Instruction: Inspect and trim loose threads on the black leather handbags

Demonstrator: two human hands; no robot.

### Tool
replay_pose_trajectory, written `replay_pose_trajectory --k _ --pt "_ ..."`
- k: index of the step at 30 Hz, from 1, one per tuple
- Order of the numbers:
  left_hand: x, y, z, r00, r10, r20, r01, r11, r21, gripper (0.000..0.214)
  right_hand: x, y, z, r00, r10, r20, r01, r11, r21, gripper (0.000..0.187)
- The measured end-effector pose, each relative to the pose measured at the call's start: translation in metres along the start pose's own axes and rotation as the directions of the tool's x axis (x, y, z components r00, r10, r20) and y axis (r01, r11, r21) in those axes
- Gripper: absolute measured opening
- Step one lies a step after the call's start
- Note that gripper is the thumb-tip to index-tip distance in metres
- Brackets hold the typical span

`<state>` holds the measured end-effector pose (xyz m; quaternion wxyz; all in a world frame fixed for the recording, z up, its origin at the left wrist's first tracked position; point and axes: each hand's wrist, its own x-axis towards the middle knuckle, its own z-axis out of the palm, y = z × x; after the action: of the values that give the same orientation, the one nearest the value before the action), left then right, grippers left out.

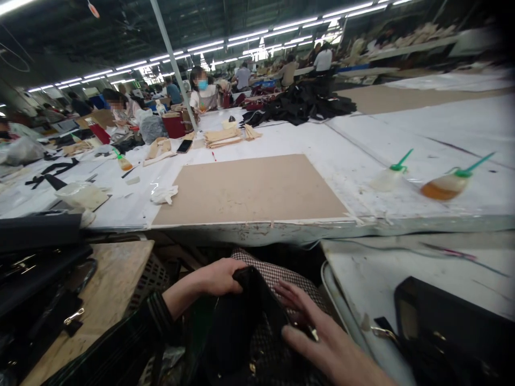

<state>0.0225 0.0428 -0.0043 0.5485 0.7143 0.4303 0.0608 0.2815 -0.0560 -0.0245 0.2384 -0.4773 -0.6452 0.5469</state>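
Note:
A black bag with small gold-coloured metal fittings rests in my lap, at the bottom middle of the head view. My left hand is closed on its upper edge, thumb on the near side. On the other side of the bag, my right hand has its fingers stretched and apart, with the thumb by the bag's black edge. A small shiny piece shows near the right palm; I cannot make out what it is. Behind the bag lies checked cloth over my lap.
A brown board lies on the white worktable. Glue bottles with green nozzles stand at right. Another black bag sits on the right side table; black bags are piled at left. Black pieces and co-workers are farther back.

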Motion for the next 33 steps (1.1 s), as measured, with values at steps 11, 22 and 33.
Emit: replay_pose_trajectory --k 11,22,33 --pt "-0.011 0.031 -0.021 0.971 -0.084 0.225 0.076 0.996 0.043 0.057 -0.052 0.016 -0.006 0.989 0.031 -0.146 -0.044 0.995 -0.089 0.076" --pt "-0.015 0.035 0.015 1.0 -0.003 0.025 0.0 0.996 0.086 0.045 -0.021 0.039 -0.053 0.999 0.027 0.045 -0.037 0.975 0.217 0.048" --pt "-0.006 0.022 0.021 0.985 0.093 -0.145 -0.05 0.959 0.279 0.03 -0.02 0.048 -0.042 0.989 -0.031 -0.143 0.051 0.99 0.135 0.03"
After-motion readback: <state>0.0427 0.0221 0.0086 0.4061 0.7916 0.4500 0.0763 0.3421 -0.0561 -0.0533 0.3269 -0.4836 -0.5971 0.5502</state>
